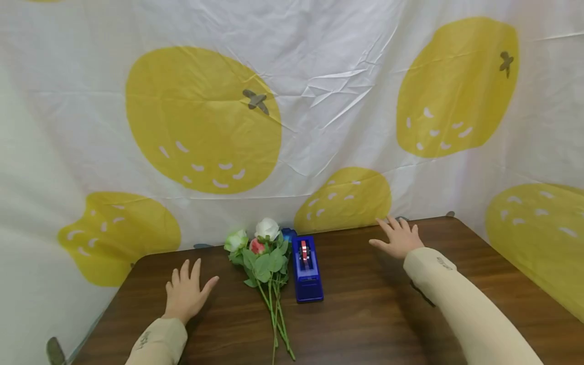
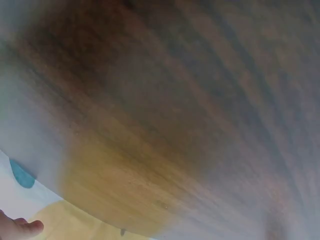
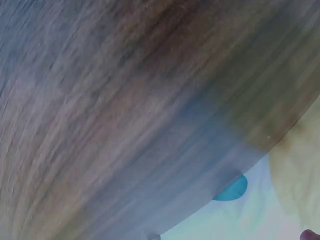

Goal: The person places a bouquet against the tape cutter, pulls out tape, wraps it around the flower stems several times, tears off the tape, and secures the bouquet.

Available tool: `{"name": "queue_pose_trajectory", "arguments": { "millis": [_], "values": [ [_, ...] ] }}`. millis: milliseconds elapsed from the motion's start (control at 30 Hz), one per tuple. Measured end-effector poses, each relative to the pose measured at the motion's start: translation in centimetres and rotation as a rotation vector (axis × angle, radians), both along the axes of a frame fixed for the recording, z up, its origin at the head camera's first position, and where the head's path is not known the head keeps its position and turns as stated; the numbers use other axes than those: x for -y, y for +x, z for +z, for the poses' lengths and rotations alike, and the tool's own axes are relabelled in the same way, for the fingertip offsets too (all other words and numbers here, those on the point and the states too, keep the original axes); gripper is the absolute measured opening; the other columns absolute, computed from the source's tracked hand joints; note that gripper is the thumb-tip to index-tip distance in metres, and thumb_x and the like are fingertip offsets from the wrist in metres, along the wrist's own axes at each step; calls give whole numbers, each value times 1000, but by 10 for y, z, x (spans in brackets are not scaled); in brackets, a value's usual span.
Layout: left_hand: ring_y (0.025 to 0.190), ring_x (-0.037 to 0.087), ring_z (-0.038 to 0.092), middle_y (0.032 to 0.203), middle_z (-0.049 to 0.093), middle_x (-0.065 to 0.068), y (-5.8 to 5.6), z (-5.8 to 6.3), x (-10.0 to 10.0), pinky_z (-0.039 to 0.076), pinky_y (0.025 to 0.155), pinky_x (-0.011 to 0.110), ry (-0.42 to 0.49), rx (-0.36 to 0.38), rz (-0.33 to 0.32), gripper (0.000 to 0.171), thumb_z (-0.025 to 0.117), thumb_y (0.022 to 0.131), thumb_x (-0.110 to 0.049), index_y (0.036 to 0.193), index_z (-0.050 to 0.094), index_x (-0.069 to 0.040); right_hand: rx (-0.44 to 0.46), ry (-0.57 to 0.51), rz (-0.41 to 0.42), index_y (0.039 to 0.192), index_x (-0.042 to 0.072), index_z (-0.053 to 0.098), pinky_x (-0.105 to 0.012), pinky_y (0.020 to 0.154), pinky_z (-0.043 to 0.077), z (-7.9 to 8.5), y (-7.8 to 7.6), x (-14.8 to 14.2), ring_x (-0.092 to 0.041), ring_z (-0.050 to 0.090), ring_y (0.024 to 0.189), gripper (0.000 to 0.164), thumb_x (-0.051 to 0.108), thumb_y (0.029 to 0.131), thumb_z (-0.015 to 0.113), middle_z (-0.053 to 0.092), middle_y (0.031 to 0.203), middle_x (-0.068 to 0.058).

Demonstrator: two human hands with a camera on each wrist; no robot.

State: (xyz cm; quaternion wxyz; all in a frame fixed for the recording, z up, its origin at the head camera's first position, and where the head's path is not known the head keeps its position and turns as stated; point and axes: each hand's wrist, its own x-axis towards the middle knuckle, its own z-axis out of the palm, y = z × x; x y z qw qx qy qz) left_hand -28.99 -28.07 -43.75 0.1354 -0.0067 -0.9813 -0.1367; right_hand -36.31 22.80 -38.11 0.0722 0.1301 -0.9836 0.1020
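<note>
In the head view my left hand (image 1: 186, 293) is over the left part of the table, fingers spread and holding nothing. My right hand (image 1: 399, 238) is near the table's far edge on the right, its fingers also spread and free of any object. Between the hands lies a bunch of flowers: a white rose (image 1: 267, 229), a pale green rose (image 1: 236, 241), a pink-red rose (image 1: 257, 247) and a partly hidden blue flower (image 1: 288, 233), their green stems (image 1: 276, 319) pointing toward me. Right beside them stands a blue tape dispenser (image 1: 309, 291) with a red-cored roll.
The dark wooden table (image 1: 356, 319) has rounded far corners. A white cloth (image 1: 319, 126) printed with yellow fruit hangs behind it and along the sides. Both wrist views mostly show tabletop (image 2: 150, 100), with a fingertip (image 3: 310, 235) at the right one's corner.
</note>
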Motion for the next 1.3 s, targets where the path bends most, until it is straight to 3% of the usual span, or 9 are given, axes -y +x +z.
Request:
{"name": "queue_pose_trajectory", "arguments": {
  "millis": [233, 533, 633, 733, 800, 867, 1033, 1167, 1300],
  "values": [
    [125, 59, 11, 143, 11, 33, 3, 4, 3, 16, 92, 71, 18, 46, 17, 80, 32, 92, -59, 143, 17, 0, -26, -51, 54, 145, 9, 21, -71, 96, 6, 12, 7, 0, -51, 12, 130, 78, 59, 89, 41, 15, 147, -24],
    [126, 59, 10, 145, 8, 33, 10, 11, 1, 12, 92, 73, 17, 75, 16, 81, 33, 92, -58, 144, 13, 1, -72, -90, 110, 145, 9, 22, -71, 96, 8, 6, 22, -15, -49, 13, 131, 77, 57, 88, 44, 14, 149, -23],
    [124, 56, 22, 143, 18, 31, 13, 14, -8, 21, 91, 71, 35, 73, -21, 79, 33, 92, -58, 142, 19, 1, -51, -142, 120, 145, 8, 20, -69, 97, 9, 7, 28, -18, -50, 13, 130, 77, 55, 89, 45, 13, 148, -25],
    [113, 49, 43, 132, 40, 28, 21, 16, -27, 35, 86, 62, 83, 116, -49, 77, 33, 91, -60, 135, 36, 3, -40, -184, 144, 145, 7, 19, -65, 99, 10, 6, 34, -19, -50, 14, 130, 76, 52, 90, 46, 12, 148, -26],
    [95, 39, 57, 114, 56, 23, 28, 18, -44, 44, 76, 52, 134, 174, -54, 73, 34, 90, -61, 123, 49, 3, -42, -190, 159, 145, 7, 20, -64, 100, 10, 4, 38, -18, -50, 14, 130, 75, 51, 90, 47, 13, 148, -26],
    [81, 30, 61, 98, 63, 16, 34, 19, -64, 47, 66, 45, 175, 257, -63, 72, 35, 89, -62, 111, 56, 3, -50, -185, 166, 144, 6, 22, -64, 101, 10, 3, 42, -18, -50, 14, 131, 74, 51, 90, 47, 14, 148, -25],
    [67, 24, 60, 80, 64, 12, 49, 21, -116, 45, 55, 40, 153, 404, -89, 63, 43, 88, -58, 89, 63, 1, -57, -165, 173, 144, 7, 23, -65, 100, 8, 1, 46, -19, -49, 14, 131, 73, 50, 90, 47, 14, 148, -24],
    [53, 21, 52, 59, 54, 7, 59, 19, -150, 40, 47, 36, 79, 405, -44, 54, 50, 83, -56, 58, 52, -9, -60, -158, 178, 144, 6, 24, -66, 100, 9, 0, 47, -20, -49, 15, 131, 73, 50, 90, 48, 15, 147, -24],
    [49, 18, 49, 51, 50, 2, 65, 18, -170, 40, 46, 36, 14, 386, -25, 50, 56, 80, -52, 49, 48, -13, -55, -158, 175, 143, 6, 25, -65, 100, 10, -1, 48, -20, -49, 15, 131, 72, 50, 90, 48, 16, 147, -24]
  ]
}}
